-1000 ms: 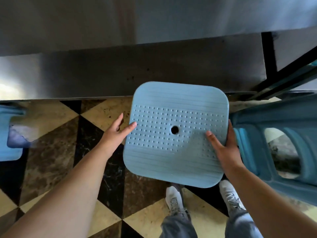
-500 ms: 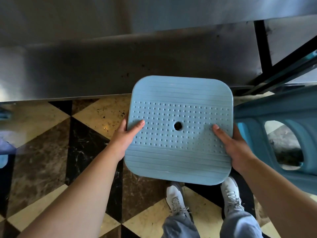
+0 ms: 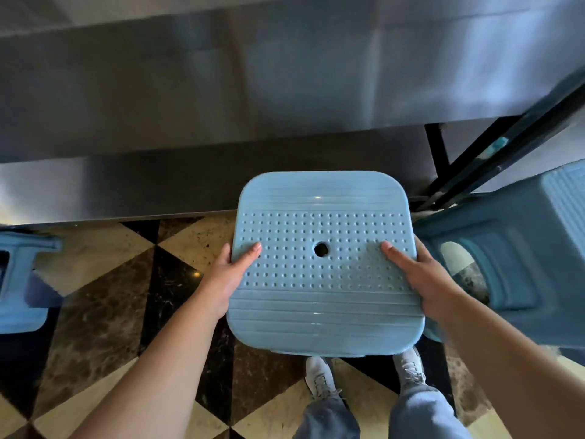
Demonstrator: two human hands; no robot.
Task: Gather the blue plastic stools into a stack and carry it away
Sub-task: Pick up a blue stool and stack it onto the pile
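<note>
Nearest, two white sneakers (image 3: 319,380) stand on the diamond-patterned marble floor (image 3: 104,299), directly under the square pale-blue plastic stool (image 3: 323,286) with its dotted seat and centre hole. The left hand (image 3: 228,277) clasps its left edge, thumb lying across the seat, other fingers hidden beneath; the right hand (image 3: 424,286) grips the right edge the same way. Against a second ago, when the left fingers only lay open beside the rim, both grasps are now closed and the seat looks closer, so it is probably being lifted to stack. A darker blue plastic stool (image 3: 519,258) lies tipped just right; another blue stool (image 3: 19,280) sits far left, before the steel counter (image 3: 221,106)
</note>
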